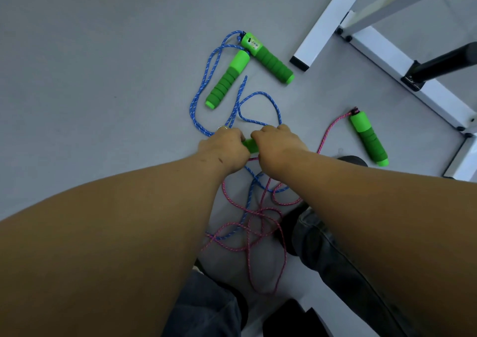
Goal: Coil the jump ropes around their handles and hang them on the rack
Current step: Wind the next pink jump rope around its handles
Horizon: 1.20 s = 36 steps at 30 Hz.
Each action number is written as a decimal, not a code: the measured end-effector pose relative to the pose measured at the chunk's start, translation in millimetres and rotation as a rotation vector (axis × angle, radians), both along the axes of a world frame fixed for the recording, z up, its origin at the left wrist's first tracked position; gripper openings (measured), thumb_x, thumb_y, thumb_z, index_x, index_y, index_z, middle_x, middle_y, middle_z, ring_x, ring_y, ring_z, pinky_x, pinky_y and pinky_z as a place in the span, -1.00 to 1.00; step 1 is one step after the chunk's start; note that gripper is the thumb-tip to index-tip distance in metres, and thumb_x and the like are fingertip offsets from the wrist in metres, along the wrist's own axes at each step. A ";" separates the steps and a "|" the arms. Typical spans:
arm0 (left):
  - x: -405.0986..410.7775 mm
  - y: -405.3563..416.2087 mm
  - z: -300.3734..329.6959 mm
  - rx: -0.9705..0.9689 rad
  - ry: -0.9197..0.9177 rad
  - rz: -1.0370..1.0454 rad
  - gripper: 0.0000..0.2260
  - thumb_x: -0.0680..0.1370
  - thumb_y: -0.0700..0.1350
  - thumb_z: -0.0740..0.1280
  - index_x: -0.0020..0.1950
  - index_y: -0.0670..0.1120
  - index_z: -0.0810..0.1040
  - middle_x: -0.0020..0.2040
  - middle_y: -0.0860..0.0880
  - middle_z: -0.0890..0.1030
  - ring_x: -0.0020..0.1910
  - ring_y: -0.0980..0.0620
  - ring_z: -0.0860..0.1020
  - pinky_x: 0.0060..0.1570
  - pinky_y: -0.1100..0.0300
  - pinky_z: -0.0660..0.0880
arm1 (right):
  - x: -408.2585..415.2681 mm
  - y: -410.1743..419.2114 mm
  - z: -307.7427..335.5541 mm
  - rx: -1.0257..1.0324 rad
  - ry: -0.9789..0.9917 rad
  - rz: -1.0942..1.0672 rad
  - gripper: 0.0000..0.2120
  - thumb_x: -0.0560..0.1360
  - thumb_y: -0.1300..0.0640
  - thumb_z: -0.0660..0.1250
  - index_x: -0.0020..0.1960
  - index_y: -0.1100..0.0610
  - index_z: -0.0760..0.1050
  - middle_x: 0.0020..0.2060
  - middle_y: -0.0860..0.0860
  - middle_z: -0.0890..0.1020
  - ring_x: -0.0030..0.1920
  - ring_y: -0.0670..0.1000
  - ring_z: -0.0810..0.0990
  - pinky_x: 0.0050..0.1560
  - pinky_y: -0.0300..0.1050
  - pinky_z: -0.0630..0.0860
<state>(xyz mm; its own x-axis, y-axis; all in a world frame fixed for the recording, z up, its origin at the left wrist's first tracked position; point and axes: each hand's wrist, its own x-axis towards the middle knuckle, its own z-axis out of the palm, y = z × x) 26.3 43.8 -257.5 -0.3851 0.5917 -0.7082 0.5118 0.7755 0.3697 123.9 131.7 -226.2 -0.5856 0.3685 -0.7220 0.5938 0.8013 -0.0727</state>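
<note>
Two jump ropes lie tangled on the grey floor. The blue rope (198, 99) loops around two green foam handles, one plain (227, 80) and one with a counter (268, 58). The pink rope (258, 223) is piled between my legs and runs to a green handle (369, 139) at the right. My left hand (224, 147) and my right hand (277, 145) both grip a fourth green handle (249, 145), mostly hidden between them. A ring shows on my left hand.
The white metal frame of the rack (325, 24) stands at the upper right, with a black bar (444, 63) sticking out of it. My legs in dark trousers (335, 259) and a dark shoe (353, 160) are below and to the right.
</note>
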 end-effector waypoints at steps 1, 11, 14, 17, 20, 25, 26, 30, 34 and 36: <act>-2.2 1.9 7.1 0.018 0.023 0.002 -0.73 0.49 -0.09 0.29 0.17 0.06 0.61 0.14 -0.05 0.50 0.03 -0.13 0.54 0.13 -0.05 0.49 | -1.6 0.9 4.1 0.028 0.025 0.003 -0.59 0.47 0.21 0.34 0.29 0.03 0.39 0.15 0.04 0.48 0.23 0.14 0.38 0.04 -0.01 0.45; -38.8 11.4 135.1 0.295 0.181 -0.102 -0.91 0.36 0.05 0.29 -0.16 0.15 0.42 -0.03 0.06 0.45 -0.05 -0.07 0.50 0.08 0.00 0.47 | -18.5 18.4 125.1 0.054 0.343 -0.144 -0.76 0.49 0.18 0.21 0.14 0.03 0.35 -0.06 0.00 0.38 -0.12 0.13 0.44 -0.21 -0.03 0.33; -44.4 11.1 191.7 0.378 0.312 -0.145 -0.84 0.35 0.02 0.35 -0.15 0.15 0.39 -0.07 0.07 0.47 -0.07 -0.07 0.51 0.02 0.04 0.46 | -23.3 16.9 183.3 0.091 0.472 -0.163 -0.69 0.47 0.22 0.22 0.19 0.06 0.38 -0.06 0.00 0.38 -0.12 0.14 0.46 -0.19 -0.03 0.38; -43.3 9.5 256.4 0.455 0.455 -0.138 -0.84 0.38 -0.03 0.37 -0.10 0.12 0.44 -0.11 0.05 0.46 -0.13 -0.10 0.45 -0.08 0.05 0.39 | -21.2 10.0 245.6 0.144 0.608 -0.187 -0.73 0.45 0.21 0.24 0.13 0.05 0.39 -0.08 0.03 0.42 -0.10 0.20 0.52 -0.19 0.00 0.42; -38.5 7.2 319.7 0.520 0.595 -0.104 -0.86 0.38 -0.07 0.34 -0.13 0.09 0.42 -0.14 0.05 0.45 -0.11 -0.11 0.43 -0.11 0.04 0.34 | -16.0 0.6 309.6 0.194 0.729 -0.189 -0.73 0.44 0.24 0.24 0.12 0.07 0.40 -0.04 0.05 0.46 -0.08 0.18 0.51 -0.19 -0.01 0.40; -18.0 -4.8 431.3 0.632 0.753 -0.064 -0.89 0.43 -0.05 0.36 -0.15 0.05 0.43 -0.27 0.06 0.36 -0.14 -0.11 0.37 -0.13 0.04 0.23 | 5.2 -16.7 422.8 0.266 0.927 -0.196 -0.69 0.42 0.26 0.23 0.14 0.05 0.41 0.00 0.04 0.48 -0.04 0.14 0.48 -0.19 -0.04 0.35; -13.5 -8.6 453.6 0.624 0.753 -0.056 -0.88 0.44 -0.01 0.38 -0.14 0.05 0.45 -0.28 0.07 0.37 -0.15 -0.12 0.38 -0.12 0.04 0.24 | 9.6 -20.2 442.7 0.258 0.973 -0.202 -0.69 0.42 0.26 0.24 0.14 0.04 0.41 0.00 0.04 0.50 -0.03 0.13 0.47 -0.19 -0.03 0.36; 6.4 -31.9 538.2 0.620 0.683 -0.061 -0.87 0.47 0.04 0.35 -0.11 0.04 0.45 -0.26 0.04 0.47 -0.16 -0.16 0.47 -0.20 0.07 0.35 | 33.5 -34.6 515.6 0.213 1.126 -0.214 -0.67 0.43 0.26 0.27 0.13 -0.04 0.43 -0.15 -0.07 0.49 -0.14 0.06 0.45 -0.34 -0.10 0.32; 20.9 -67.1 615.7 0.714 0.446 -0.094 -0.83 0.41 -0.09 0.35 -0.11 0.00 0.36 -0.27 -0.01 0.51 -0.27 -0.07 0.51 -0.34 0.13 0.32 | 58.2 -40.9 580.0 -0.068 1.275 -0.307 -0.84 0.54 0.14 0.34 -0.05 -0.13 0.47 -0.32 -0.11 0.54 -0.35 0.07 0.52 -0.32 -0.03 0.49; 26.6 -85.9 650.5 0.784 0.016 -0.079 -0.78 0.32 -0.10 0.36 -0.07 -0.02 0.43 -0.27 -0.08 0.50 -0.34 -0.05 0.46 -0.26 0.11 0.39 | 65.4 -41.3 604.1 -0.287 1.321 -0.390 -0.76 0.63 0.07 0.26 -0.21 -0.13 0.47 -0.45 -0.10 0.43 -0.46 0.01 0.36 -0.39 -0.08 0.36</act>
